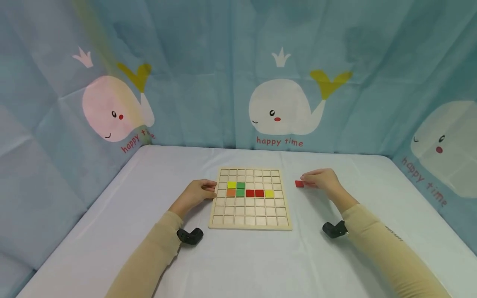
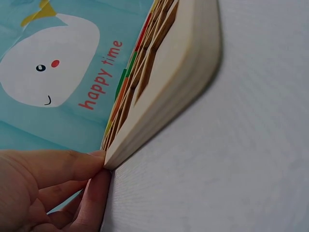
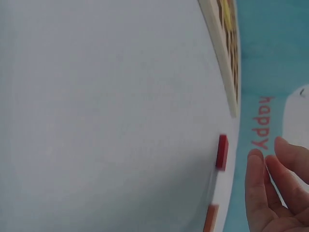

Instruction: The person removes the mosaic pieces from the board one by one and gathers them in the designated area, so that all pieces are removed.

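Note:
A square wooden grid board [image 1: 250, 222] lies flat on the white table. It bears several coloured tiles: a yellow tile [image 1: 232, 185] and a green tile [image 1: 240, 185] in one row, then orange, green, two red and one yellow tile [image 1: 269, 193] in the row below. My left hand [image 1: 197, 191] pinches the board's left edge between thumb and fingertips [image 2: 96, 186]. To the right of the board my right hand [image 1: 321, 180] hovers with bent, parted fingers by a loose red tile [image 1: 299, 183]. In the right wrist view that red tile [image 3: 221, 152] lies apart from the fingers.
Near the red tile lies an orange-brown tile [image 3: 210, 218], partly cut off in the right wrist view. Black wrist devices [image 1: 190, 236] sit at both sleeves. A blue cloth with whales [image 1: 285, 107] hangs behind the table [image 1: 246, 260] and along both sides.

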A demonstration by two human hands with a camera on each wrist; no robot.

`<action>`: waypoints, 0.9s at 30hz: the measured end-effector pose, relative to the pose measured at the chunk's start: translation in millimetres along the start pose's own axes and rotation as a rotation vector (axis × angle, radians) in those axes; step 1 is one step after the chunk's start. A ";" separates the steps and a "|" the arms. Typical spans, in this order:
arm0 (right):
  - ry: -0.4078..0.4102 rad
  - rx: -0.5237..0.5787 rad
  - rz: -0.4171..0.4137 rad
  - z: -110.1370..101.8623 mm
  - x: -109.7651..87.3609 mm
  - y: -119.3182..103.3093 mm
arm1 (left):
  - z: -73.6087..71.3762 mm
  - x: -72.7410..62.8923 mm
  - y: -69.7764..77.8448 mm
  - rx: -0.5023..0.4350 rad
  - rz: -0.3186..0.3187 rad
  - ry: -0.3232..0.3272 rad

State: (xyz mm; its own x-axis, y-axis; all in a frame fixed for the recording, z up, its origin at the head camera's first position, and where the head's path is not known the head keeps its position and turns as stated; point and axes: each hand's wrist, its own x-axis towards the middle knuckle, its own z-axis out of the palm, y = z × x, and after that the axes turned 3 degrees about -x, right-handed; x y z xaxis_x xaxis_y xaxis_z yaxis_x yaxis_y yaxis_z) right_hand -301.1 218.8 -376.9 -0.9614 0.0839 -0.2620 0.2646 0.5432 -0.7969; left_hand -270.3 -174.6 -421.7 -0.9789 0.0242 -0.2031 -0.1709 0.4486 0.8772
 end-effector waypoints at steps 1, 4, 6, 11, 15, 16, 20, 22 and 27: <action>-0.006 0.020 -0.008 3.4 0.2 -0.6 | 0.9 0.1 -0.4 0.004 0.002 0.000; -0.022 0.059 -0.023 13.8 0.9 -3.7 | 2.4 0.6 -1.7 -0.003 0.004 0.003; -0.030 0.059 -0.030 20.5 1.6 -6.3 | 2.6 1.0 -2.7 -0.002 0.007 0.005; -0.042 0.017 -0.027 36.4 2.0 -14.6 | 1.7 1.1 -3.6 0.008 0.012 0.008; -0.071 0.055 -0.068 47.2 2.4 -21.8 | 0.7 0.4 -3.1 0.011 0.012 0.004; -0.079 0.070 -0.084 50.0 2.5 -23.5 | 0.5 0.1 -3.0 0.009 0.010 0.002; -0.111 0.109 -0.105 61.2 3.2 -30.0 | 0.0 -1.5 -2.4 0.017 0.004 -0.001; -0.127 0.117 -0.107 66.3 3.2 -33.6 | 0.1 -1.9 -2.1 0.017 0.004 0.001; -0.153 0.135 -0.107 77.9 3.8 -41.5 | 0.8 -1.1 -1.9 0.009 0.008 0.008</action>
State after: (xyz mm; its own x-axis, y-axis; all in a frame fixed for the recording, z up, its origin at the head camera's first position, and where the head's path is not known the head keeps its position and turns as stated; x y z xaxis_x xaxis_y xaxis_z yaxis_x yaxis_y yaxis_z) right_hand -309.9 131.5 -387.2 -0.9646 -0.1020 -0.2433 0.1789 0.4248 -0.8875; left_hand -268.9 -174.8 -423.6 -0.9811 0.0207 -0.1925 -0.1620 0.4564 0.8749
